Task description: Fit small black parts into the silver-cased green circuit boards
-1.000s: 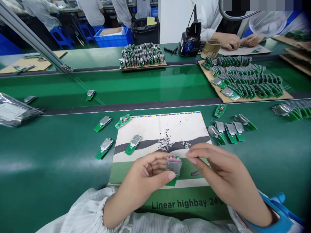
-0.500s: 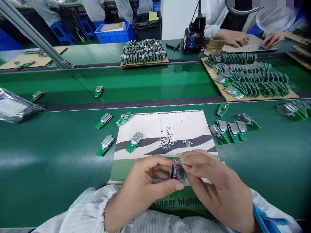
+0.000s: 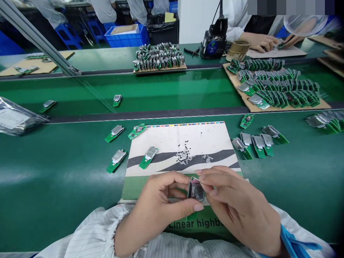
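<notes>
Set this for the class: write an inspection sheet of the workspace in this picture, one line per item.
Surface: green conveyor belt under a printed sheet.
Job's things: small silver block; tiny black parts; green boards with silver tops.
Clutter: plastic bag at the belt's left.
Grippers: none; left hand and right hand both hold the block.
Cables: thin cord above a black unit.
Surroundings: co-worker's hands; blue crate.

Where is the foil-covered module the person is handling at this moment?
In the head view, the foil-covered module is low and central, held between the left hand and right hand, just above the printed "Linear highbay" lettering.
</notes>
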`<action>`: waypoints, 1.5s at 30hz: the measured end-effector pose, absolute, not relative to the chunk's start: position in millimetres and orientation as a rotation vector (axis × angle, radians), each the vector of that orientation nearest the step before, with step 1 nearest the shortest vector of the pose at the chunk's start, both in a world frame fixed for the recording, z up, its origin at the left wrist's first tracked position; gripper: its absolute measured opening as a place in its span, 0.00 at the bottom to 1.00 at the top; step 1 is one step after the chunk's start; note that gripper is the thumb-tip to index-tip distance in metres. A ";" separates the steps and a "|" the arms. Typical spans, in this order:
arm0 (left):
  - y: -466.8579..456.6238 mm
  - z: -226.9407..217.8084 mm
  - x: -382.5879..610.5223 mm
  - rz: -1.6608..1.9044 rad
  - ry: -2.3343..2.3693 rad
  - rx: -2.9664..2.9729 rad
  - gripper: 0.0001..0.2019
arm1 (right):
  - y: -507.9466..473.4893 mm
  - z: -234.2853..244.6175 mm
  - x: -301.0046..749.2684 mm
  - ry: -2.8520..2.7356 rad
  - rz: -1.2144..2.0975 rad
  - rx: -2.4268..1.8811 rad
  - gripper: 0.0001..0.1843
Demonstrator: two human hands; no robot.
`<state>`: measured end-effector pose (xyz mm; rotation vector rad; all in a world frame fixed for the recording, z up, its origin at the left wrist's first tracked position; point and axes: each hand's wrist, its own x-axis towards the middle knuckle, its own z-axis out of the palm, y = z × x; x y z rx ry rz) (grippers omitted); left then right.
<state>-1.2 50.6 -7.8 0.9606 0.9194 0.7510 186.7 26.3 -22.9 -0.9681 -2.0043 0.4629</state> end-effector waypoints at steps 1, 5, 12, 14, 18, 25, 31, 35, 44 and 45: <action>50.4 -8.4 -1.5 0.750 0.931 0.980 0.13 | 26.8 -23.0 186.9 -2.011 0.454 -0.962 0.20; 49.2 -11.0 -2.7 0.765 1.025 1.109 0.12 | 28.2 -21.8 186.9 -2.051 0.393 -0.922 0.19; 49.0 -9.9 -1.4 0.783 0.987 1.156 0.11 | 26.6 -20.9 185.9 -2.053 0.330 -0.911 0.15; 48.7 -9.5 -1.3 0.788 0.979 1.168 0.12 | 27.2 -21.1 185.8 -2.055 0.346 -0.896 0.15; 47.5 -10.6 -2.8 0.811 0.982 1.216 0.12 | 28.7 -21.9 184.7 -2.015 0.384 -0.878 0.16; 48.5 -11.6 -1.4 0.817 0.961 1.270 0.12 | 29.3 -22.0 183.6 -1.994 0.407 -0.829 0.17; 49.1 -12.0 -2.2 0.813 0.947 1.254 0.13 | 30.4 -22.4 183.4 -1.979 0.492 -0.861 0.18; 48.8 -13.6 -3.2 0.819 0.980 1.284 0.12 | 34.3 -21.9 181.7 -1.913 0.500 -0.838 0.16; 49.0 -11.1 -0.8 0.814 0.980 1.311 0.07 | 24.8 -18.1 177.6 -1.554 0.878 -0.983 0.18; 48.7 -10.8 -0.9 0.814 0.986 1.328 0.08 | 23.9 -17.9 177.5 -1.530 0.888 -0.989 0.18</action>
